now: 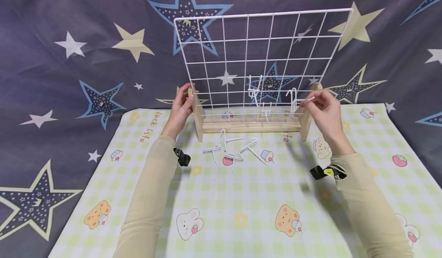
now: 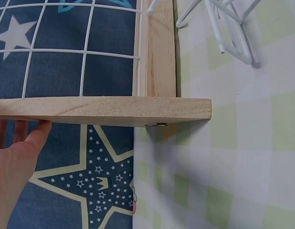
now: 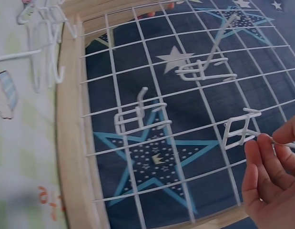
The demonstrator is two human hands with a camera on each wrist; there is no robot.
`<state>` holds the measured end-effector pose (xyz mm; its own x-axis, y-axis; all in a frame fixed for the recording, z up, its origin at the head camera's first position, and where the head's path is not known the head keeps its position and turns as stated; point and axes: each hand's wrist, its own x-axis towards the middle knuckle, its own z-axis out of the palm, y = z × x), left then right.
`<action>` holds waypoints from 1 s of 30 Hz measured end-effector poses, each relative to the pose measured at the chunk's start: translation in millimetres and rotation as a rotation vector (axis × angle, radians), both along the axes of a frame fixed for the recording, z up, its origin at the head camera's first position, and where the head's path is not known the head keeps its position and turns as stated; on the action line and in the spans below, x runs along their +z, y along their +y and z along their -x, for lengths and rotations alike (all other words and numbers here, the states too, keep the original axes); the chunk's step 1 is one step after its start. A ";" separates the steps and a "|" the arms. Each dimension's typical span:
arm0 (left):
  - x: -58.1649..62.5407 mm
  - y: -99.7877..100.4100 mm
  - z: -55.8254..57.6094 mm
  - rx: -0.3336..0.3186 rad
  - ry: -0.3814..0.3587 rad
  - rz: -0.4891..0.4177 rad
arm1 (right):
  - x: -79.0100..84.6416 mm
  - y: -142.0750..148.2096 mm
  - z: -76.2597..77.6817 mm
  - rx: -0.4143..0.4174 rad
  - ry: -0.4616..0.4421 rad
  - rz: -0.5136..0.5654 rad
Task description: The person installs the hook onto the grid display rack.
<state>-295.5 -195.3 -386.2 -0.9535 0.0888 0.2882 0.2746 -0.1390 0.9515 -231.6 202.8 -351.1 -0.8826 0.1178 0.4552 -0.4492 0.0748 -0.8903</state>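
Observation:
A white wire grid (image 1: 236,61) stands tilted in a wooden base with a side post at each end. My left hand (image 1: 180,110) grips the left wooden post (image 1: 197,116); in the left wrist view, its fingertips (image 2: 40,136) are against the post's outer face. Between thumb and fingers, my right hand (image 1: 326,114) pinches the arm of a white wire hook (image 3: 239,131), whose squared back is at the grid wires near the right post (image 1: 305,122). Two more hooks are on the grid: an upper one (image 3: 199,71) and a lower one (image 3: 133,119).
Several loose white wire hooks (image 1: 234,157) lie on the checked tablecloth (image 1: 221,200) in front of the wooden crossbar (image 1: 250,126). A dark star-patterned cloth (image 1: 45,78) hangs behind the rack. Each forearm wears a small black camera (image 1: 182,157).

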 end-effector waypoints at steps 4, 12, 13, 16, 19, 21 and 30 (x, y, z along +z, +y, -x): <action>-0.9 -0.9 0.6 -0.005 -0.005 -0.011 | 11.4 -0.6 0.2 -0.001 0.047 0.041; -1.0 -1.3 0.8 -0.006 -0.007 0.002 | 33.9 0.2 3.2 0.010 0.118 0.142; -1.1 -1.4 1.1 -0.007 -0.005 0.003 | 36.7 0.3 3.7 0.006 0.125 0.143; -1.1 -1.4 1.6 -0.011 -0.005 -0.002 | 44.2 1.0 4.9 -0.012 0.133 0.150; -1.1 -1.4 2.2 -0.016 -0.004 -0.007 | 50.5 1.9 6.0 -0.040 0.144 0.131; -1.0 -1.5 2.2 -0.013 -0.003 -0.004 | 53.8 2.4 7.1 -0.052 0.149 0.116; -1.9 -1.3 1.6 -0.012 0.003 0.002 | 63.4 2.0 12.1 -0.106 0.156 -0.006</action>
